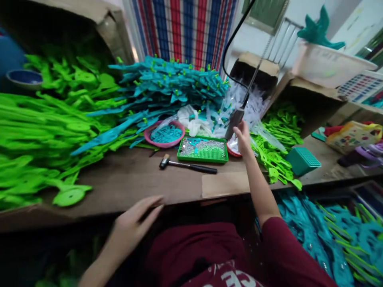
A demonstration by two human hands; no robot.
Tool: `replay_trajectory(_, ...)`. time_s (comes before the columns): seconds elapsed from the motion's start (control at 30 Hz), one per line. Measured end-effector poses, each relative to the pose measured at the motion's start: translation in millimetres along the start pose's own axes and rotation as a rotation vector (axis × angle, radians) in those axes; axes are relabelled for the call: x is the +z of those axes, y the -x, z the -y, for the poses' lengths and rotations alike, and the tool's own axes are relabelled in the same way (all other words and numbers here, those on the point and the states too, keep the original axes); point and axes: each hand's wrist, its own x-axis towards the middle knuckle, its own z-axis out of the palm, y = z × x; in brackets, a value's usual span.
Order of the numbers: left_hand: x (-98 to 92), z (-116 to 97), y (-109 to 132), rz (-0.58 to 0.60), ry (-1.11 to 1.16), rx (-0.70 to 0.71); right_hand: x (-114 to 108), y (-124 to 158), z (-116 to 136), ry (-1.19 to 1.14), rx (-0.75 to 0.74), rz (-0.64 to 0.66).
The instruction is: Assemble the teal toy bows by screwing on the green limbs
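Note:
My right hand [243,137] is wrapped around the lower part of a grey electric screwdriver [235,119], which hangs tilted from a spring with a black cable. Its tip is hard to make out. Below it are a green tray [203,159] of small metal parts and a red basket [233,150], partly covered by my forearm. My left hand [140,219] is at the table's front edge, slightly blurred, fingers stretched out and holding nothing visible. A hammer [191,166] with a black handle lies on the tabletop in front of the tray.
Bright green plastic parts [44,131] are heaped at the left, with teal parts [179,83] stacked behind. A pink basket [164,143] holds small teal pieces. Rightward are more green parts [272,155] and a teal box [302,161]. Teal pieces [311,235] lie below the table edge.

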Motion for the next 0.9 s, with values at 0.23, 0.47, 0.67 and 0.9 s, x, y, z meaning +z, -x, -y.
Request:
replay_trajectory(0.23,104.8,-33.7,-209.9,0.341,0.678,-0.077,16.0,-2.0,24.6,-0.309,0.149,0.191)
replay_trajectory(0.47,125.5,-75.6,-214.3,0.724,1.062,0.002,-16.4,66.0,59.9,-0.558,0.146,-0.021)
replay_trajectory(0.67,156.8,-93.4,-202.7,0.387,0.788,-0.065,-25.4,75.0,42.8,-0.409,0.147,-0.212)
replay_trajectory(0.9,199.6,-100.6,-207.3,0.331,0.778,-0.230,-119.8,142.8,41.5,0.567,0.061,0.018)
